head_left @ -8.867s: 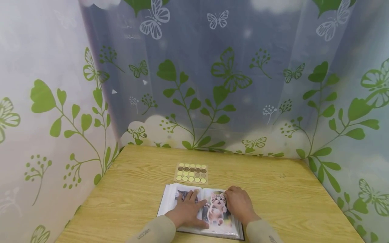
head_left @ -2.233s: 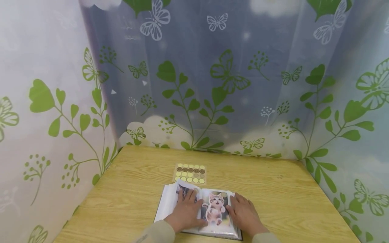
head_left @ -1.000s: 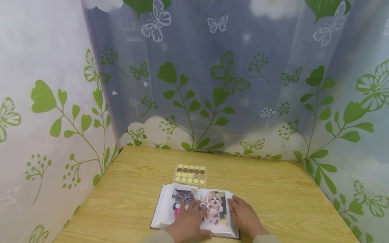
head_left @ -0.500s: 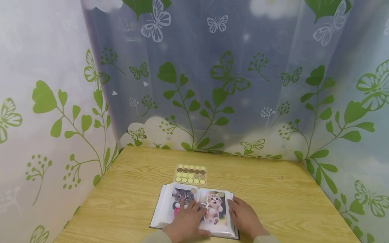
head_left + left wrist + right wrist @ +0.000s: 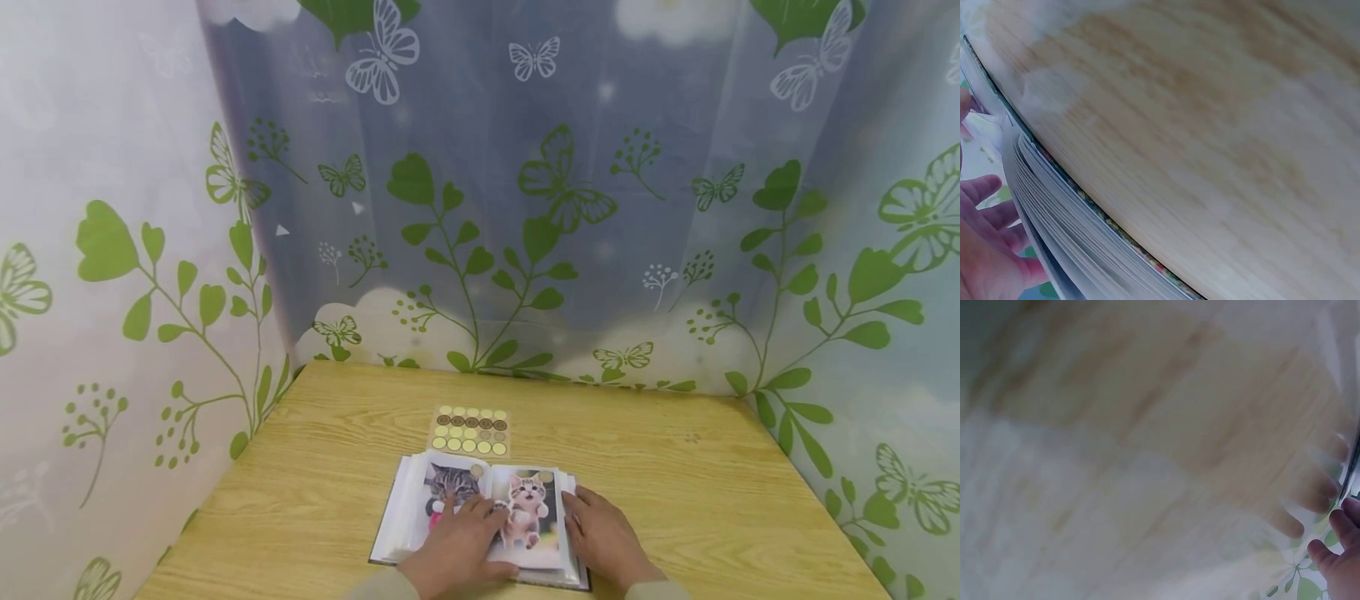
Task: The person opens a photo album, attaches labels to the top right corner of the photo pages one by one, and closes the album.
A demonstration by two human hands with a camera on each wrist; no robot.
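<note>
A photo album lies open on the table. Its left photo shows a grey tabby cat, and its right one a striped kitten. A round sticker marks the left photo's top right corner; another sticker sits likewise on the right photo. My left hand lies with spread fingers over the inner fold and lower left page. Along the album's right edge my right hand rests, fingers fairly straight. The left wrist view shows fanned page edges beside fingers.
Just behind the album lies a sheet of round stickers, in yellow and brown rows, with two spots paler than the rest. The wooden table meets a patterned curtain at the back and sides.
The right hand has left the kitten photo's top right corner, where a sticker now shows, for the album's right edge. The left hand has slid lower, uncovering the tabby. The album has shifted slightly left.
</note>
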